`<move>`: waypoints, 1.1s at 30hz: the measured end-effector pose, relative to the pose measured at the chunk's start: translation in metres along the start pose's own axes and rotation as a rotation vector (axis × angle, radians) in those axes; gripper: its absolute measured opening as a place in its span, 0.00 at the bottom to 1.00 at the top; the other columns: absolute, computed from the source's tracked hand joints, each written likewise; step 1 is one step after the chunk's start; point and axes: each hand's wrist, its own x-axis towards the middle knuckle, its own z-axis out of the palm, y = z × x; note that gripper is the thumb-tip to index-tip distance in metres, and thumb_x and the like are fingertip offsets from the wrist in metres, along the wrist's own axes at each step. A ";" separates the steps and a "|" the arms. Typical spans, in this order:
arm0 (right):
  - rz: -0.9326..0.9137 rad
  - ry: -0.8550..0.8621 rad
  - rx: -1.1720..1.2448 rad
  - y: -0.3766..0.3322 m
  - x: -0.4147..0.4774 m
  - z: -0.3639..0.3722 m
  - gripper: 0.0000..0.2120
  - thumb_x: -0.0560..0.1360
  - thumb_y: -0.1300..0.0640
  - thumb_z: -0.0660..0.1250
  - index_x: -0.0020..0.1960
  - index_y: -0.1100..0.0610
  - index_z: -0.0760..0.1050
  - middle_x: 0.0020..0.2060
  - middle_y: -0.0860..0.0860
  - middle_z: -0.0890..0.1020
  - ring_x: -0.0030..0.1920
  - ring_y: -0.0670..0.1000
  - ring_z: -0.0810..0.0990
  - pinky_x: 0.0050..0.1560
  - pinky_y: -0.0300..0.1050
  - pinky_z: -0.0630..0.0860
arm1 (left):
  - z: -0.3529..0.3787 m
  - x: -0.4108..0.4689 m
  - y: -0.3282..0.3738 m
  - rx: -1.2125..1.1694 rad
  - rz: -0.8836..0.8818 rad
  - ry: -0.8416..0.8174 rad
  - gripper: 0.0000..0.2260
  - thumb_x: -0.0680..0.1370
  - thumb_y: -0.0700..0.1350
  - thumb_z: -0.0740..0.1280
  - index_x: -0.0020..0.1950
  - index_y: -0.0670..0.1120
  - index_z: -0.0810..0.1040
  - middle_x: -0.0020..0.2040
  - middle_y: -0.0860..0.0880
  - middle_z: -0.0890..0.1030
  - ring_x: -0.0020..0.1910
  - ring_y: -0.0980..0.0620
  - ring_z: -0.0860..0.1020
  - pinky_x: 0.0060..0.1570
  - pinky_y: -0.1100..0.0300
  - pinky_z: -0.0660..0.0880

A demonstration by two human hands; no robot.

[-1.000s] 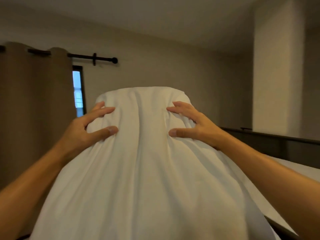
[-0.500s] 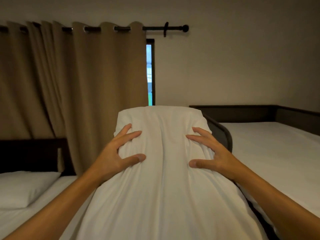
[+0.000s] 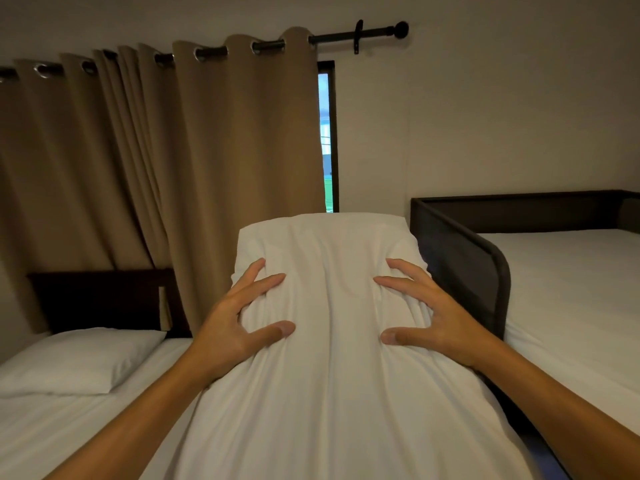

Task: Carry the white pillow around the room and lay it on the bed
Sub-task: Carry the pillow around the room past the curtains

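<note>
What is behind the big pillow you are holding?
Behind the pillow are a brown curtain and a window strip. The floor between the beds is hidden.

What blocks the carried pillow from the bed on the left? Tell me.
Nothing visible does. The white pillow, held in the left hand and right hand, is beside the left bed. A second pillow lies at its head, the sheet nearer the person is bare.

Dim, warm room; daylight only through the window gap (image 3: 328,140); wide-angle bending at edges.
</note>
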 end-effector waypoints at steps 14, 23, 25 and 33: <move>0.109 0.010 -0.051 0.023 0.088 0.060 0.36 0.60 0.35 0.74 0.66 0.30 0.67 0.70 0.25 0.57 0.65 0.23 0.56 0.63 0.34 0.57 | -0.020 0.071 -0.109 -0.099 0.053 -0.056 0.32 0.64 0.66 0.71 0.66 0.70 0.67 0.73 0.73 0.56 0.68 0.76 0.58 0.58 0.75 0.60; 0.159 0.040 -0.119 0.033 0.138 0.094 0.36 0.62 0.39 0.75 0.67 0.32 0.66 0.68 0.23 0.56 0.63 0.21 0.54 0.65 0.38 0.56 | -0.038 0.117 -0.164 -0.141 0.104 -0.092 0.31 0.65 0.62 0.72 0.68 0.66 0.68 0.74 0.70 0.56 0.66 0.79 0.57 0.55 0.82 0.59; 0.174 0.044 -0.125 0.033 0.145 0.098 0.36 0.62 0.40 0.75 0.67 0.33 0.66 0.68 0.24 0.56 0.62 0.21 0.55 0.65 0.39 0.57 | -0.040 0.123 -0.172 -0.141 0.114 -0.094 0.31 0.65 0.63 0.72 0.67 0.67 0.68 0.74 0.71 0.56 0.66 0.79 0.57 0.55 0.81 0.59; 0.209 0.059 -0.142 0.044 0.166 0.101 0.38 0.60 0.36 0.74 0.67 0.32 0.65 0.68 0.25 0.56 0.67 0.33 0.58 0.67 0.44 0.58 | -0.033 0.149 -0.194 -0.172 0.135 -0.105 0.31 0.65 0.65 0.71 0.67 0.70 0.67 0.73 0.72 0.56 0.69 0.75 0.57 0.54 0.83 0.60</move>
